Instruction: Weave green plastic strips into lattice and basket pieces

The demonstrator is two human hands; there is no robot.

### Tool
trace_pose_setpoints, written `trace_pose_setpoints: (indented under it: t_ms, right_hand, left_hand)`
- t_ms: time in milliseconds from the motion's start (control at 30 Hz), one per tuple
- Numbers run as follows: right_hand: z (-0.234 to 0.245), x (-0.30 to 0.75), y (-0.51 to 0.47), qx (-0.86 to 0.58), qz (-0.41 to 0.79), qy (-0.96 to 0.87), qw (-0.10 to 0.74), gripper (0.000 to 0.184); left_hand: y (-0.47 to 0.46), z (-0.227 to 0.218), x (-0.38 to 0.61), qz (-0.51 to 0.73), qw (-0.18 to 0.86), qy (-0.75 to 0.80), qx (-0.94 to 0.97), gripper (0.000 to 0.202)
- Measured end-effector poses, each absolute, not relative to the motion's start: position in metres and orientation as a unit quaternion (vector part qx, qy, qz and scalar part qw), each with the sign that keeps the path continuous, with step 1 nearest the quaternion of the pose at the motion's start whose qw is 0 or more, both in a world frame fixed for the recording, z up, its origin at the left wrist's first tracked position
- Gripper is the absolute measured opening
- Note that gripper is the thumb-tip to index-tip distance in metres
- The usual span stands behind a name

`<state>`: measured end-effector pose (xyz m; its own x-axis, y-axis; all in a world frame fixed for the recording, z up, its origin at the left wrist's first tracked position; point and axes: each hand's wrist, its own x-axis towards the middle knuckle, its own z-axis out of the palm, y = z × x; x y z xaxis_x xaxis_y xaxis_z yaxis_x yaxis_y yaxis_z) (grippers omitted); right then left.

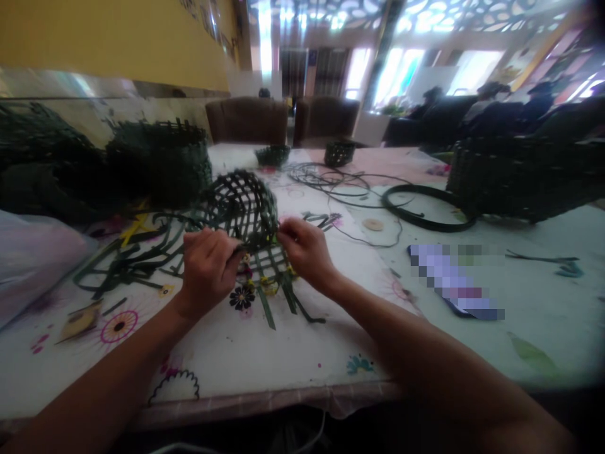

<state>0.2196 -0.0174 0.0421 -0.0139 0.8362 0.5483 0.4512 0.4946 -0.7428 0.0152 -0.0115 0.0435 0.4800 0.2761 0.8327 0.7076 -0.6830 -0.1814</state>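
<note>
While L hand (210, 265) & R hand (307, 249) fingers clamp grn weave (243, 205), near strips (267, 309) point twd cam, long axis unclear.

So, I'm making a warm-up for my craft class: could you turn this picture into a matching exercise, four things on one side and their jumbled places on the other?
Things
1. Woven piece
2. Coiled dark band
3. Translucent bag
4. Brown chairs

Places
A. At the left edge of the picture
B. Beyond the far side of the table
C. Held by the left hand and the right hand
D. Lying on the table, to the right of both hands

Pairs: 1-C, 2-D, 3-A, 4-B
</note>
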Motion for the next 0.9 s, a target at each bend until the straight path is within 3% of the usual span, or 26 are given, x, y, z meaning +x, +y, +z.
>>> trace_pose_setpoints:
  t_ms: [133, 267, 433, 633, 700, 800, 900]
  right_hand:
    - [0.047, 0.22, -0.013, -0.458, 0.561, -0.501, 0.474, 0.012]
    - [0.046, 0.224, -0.01, -0.406, 0.659, -0.443, 0.452, 0.014]
    - [0.043, 0.222, -0.012, -0.416, 0.541, -0.539, 0.494, 0.017]
    - [0.044, 0.221, -0.018, -0.418, 0.098, -0.765, 0.48, 0.017]
    - [0.044, 0.222, -0.018, -0.401, 0.007, -0.781, 0.478, 0.019]
    - [0.042, 0.226, -0.011, -0.427, -0.003, -0.75, 0.505, 0.017]
    - [0.039, 0.23, -0.002, -0.477, 0.105, -0.705, 0.514, 0.021]
  left_hand:
    - [-0.01, 0.042, 0.013, -0.416, 0.269, -0.29, -0.819, 0.012]
    - [-0.007, 0.041, 0.011, -0.416, 0.288, -0.296, -0.81, 0.01]
    - [-0.005, 0.043, 0.008, -0.415, 0.308, -0.312, -0.797, 0.012]
    - [-0.005, 0.043, 0.011, -0.399, 0.298, -0.324, -0.805, 0.011]
    - [-0.007, 0.044, 0.013, -0.391, 0.285, -0.321, -0.814, 0.013]
    - [-0.009, 0.046, 0.015, -0.392, 0.264, -0.297, -0.83, 0.014]
    - [-0.01, 0.047, 0.014, -0.4, 0.247, -0.275, -0.839, 0.014]
